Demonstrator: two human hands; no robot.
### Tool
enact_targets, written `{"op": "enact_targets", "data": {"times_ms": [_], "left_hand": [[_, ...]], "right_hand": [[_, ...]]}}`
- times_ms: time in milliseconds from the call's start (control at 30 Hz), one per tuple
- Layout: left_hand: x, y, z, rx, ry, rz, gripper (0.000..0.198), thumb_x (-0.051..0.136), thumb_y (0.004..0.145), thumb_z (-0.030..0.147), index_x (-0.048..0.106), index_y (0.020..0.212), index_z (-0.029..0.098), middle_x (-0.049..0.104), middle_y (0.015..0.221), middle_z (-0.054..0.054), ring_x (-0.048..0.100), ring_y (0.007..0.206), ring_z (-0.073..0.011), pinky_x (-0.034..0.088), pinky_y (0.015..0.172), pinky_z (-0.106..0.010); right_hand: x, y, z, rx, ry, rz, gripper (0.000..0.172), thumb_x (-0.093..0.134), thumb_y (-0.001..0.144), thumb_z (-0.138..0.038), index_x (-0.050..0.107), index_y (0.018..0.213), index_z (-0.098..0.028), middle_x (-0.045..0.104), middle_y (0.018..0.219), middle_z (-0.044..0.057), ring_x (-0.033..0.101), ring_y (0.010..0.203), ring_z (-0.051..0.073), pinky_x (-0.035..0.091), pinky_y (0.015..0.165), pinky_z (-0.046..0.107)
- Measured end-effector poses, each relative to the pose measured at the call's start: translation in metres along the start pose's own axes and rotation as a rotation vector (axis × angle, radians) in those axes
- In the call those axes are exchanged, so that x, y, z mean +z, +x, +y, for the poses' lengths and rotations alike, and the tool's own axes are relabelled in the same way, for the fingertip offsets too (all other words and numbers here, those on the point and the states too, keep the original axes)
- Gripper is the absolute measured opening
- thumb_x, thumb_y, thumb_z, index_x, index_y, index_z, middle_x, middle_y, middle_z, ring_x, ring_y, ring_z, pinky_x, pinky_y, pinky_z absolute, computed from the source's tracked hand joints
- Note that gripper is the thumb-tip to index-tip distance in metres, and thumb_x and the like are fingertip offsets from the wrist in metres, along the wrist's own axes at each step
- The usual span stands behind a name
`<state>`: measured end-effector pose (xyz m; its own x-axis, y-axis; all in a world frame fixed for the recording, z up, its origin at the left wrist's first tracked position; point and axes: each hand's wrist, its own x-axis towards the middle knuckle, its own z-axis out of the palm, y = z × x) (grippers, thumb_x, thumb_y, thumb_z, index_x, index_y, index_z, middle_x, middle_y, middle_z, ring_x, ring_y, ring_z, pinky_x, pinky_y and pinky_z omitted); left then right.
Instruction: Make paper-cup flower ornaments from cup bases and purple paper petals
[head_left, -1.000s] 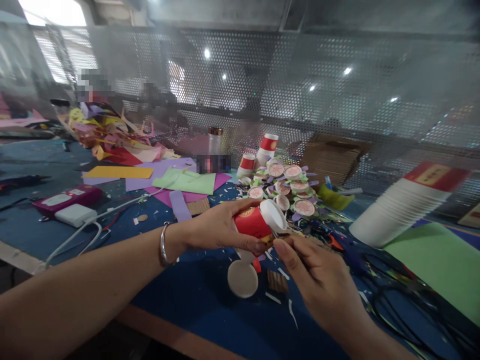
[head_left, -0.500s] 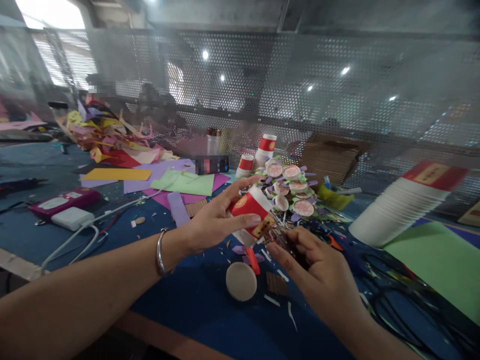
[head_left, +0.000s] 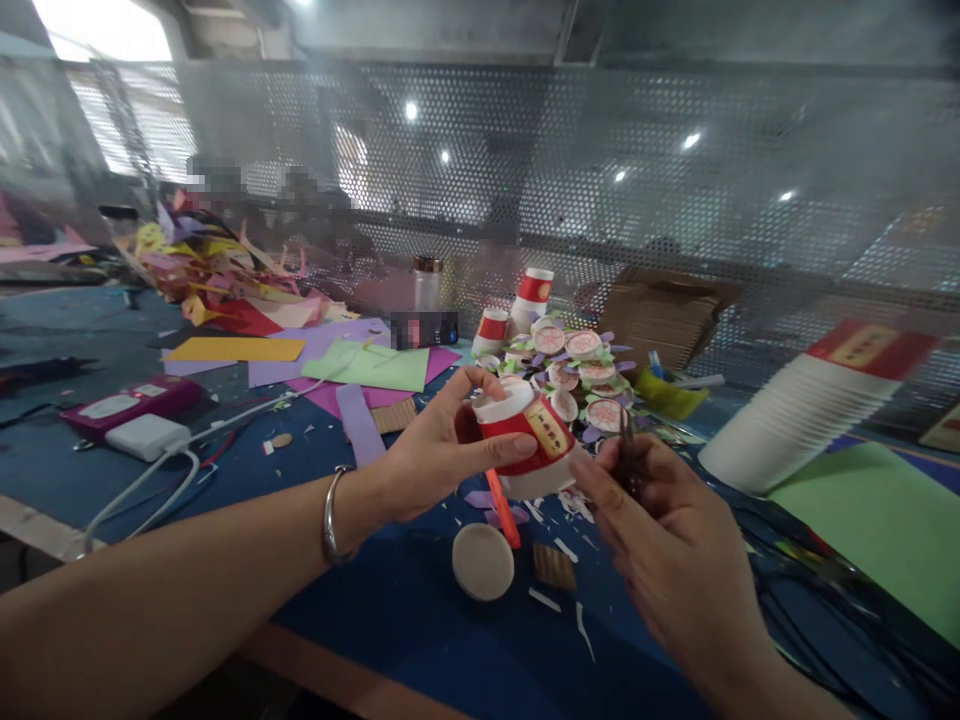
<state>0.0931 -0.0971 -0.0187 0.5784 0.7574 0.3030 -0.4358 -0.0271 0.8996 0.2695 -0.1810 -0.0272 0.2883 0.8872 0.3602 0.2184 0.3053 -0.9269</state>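
My left hand (head_left: 442, 440) grips a red and white paper cup (head_left: 517, 455) with a gold label, thumb along its side and fingers behind. The cup is tilted, one end toward my right hand. In my right hand (head_left: 660, 520) is a pair of scissors (head_left: 628, 465), blades pointing up and handles mostly hidden by the fingers. Its thumb and fingertip lie at the cup's right edge. Below the cup are an orange-red strip (head_left: 504, 510), a round pale disc (head_left: 483, 562) and a piece of corrugated cardboard (head_left: 553, 568).
Behind the cup stands a cluster of round printed discs with paper leaves (head_left: 581, 370), near more paper cups (head_left: 535, 287). A stack of cups (head_left: 810, 410) leans at right beside green paper (head_left: 877, 540) and black cables (head_left: 795, 630). Coloured sheets (head_left: 367, 365) and a purple device (head_left: 131, 403) lie left.
The cup has turned in my left hand, so its gold label faces up toward me. My right hand has shifted right, and the scissors have swung from the cup to point upward.
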Motion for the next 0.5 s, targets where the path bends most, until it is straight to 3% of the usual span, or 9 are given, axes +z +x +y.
{"op": "enact_targets", "data": {"times_ms": [67,200,367,500], "left_hand": [[-0.002,0.001,0.000,-0.019,0.059,-0.011,0.037,0.079,0.080,0.027,0.043,0.091,0.022,0.062,0.089,0.002,0.061,0.083,-0.0120,0.048,0.074,-0.024],[-0.014,0.003,0.006,-0.054,0.280,-0.072,0.032,0.078,0.081,0.032,0.049,0.086,0.019,0.056,0.091,0.000,0.056,0.088,-0.0131,0.046,0.076,-0.026],[-0.023,0.004,0.014,-0.084,0.400,-0.244,0.044,0.081,0.078,0.029,0.047,0.106,0.021,0.059,0.105,-0.004,0.060,0.097,-0.0177,0.052,0.079,-0.030],[-0.021,0.001,0.013,-0.032,0.503,-0.218,0.060,0.079,0.080,0.034,0.043,0.129,0.026,0.061,0.111,-0.007,0.064,0.100,-0.0219,0.054,0.083,-0.036]], "right_hand": [[-0.001,0.001,0.000,0.022,0.062,0.021,0.028,0.075,0.085,-0.041,0.053,0.088,-0.024,0.044,0.057,-0.010,0.033,0.038,0.006,0.026,0.035,0.021],[-0.006,0.004,0.000,0.019,0.098,0.041,0.027,0.076,0.085,-0.039,0.053,0.089,-0.025,0.045,0.056,-0.010,0.033,0.037,0.006,0.025,0.032,0.021],[-0.010,0.007,0.001,0.004,0.085,0.075,0.026,0.076,0.085,-0.037,0.053,0.088,-0.025,0.045,0.059,-0.009,0.034,0.038,0.006,0.026,0.033,0.021],[-0.009,0.010,0.001,-0.022,0.066,0.093,0.025,0.076,0.084,-0.036,0.054,0.089,-0.025,0.048,0.064,-0.009,0.034,0.038,0.005,0.029,0.036,0.022]]}}
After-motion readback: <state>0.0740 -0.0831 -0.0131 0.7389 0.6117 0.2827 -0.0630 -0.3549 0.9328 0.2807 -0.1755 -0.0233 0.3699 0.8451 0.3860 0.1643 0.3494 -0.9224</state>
